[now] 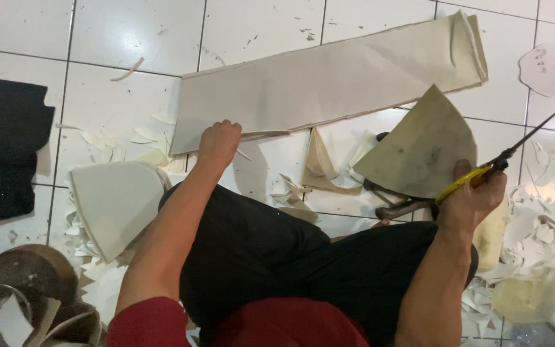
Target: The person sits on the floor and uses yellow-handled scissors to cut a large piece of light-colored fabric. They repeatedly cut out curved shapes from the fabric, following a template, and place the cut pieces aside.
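1. While the person sits on the tiled floor (123, 38), the long folded sheet (329, 80) of pale grey-cream material lies flat ahead of the knees, running from near the left hand up to the right.
2. It looks thin, layered and limp rather than stiff, judging by its creased far end; I would guess it is light, and best taken at the near edge or a corner, where the layers can be pinched together.
3. Left hand (218, 142) rests on that near lower-left edge, fingers curled down onto it; whether it pinches the sheet or merely presses it, I cannot tell.
4. Right hand (476, 193) is well apart from the left, closed around the yellow handle of the scissors (505, 157), whose dark blades point up and to the right.
5. A fan-shaped cut piece (422, 151), mottled and greyish, sits against the same hand.
6. A stack of similar cream fan-shaped pieces (117, 199) lies to the left of the dark trousers (264, 250).
7. Small white offcuts (534, 225) litter the tiles, thickest at the right.
8. A dark cloth (4, 148) lies at the far left.
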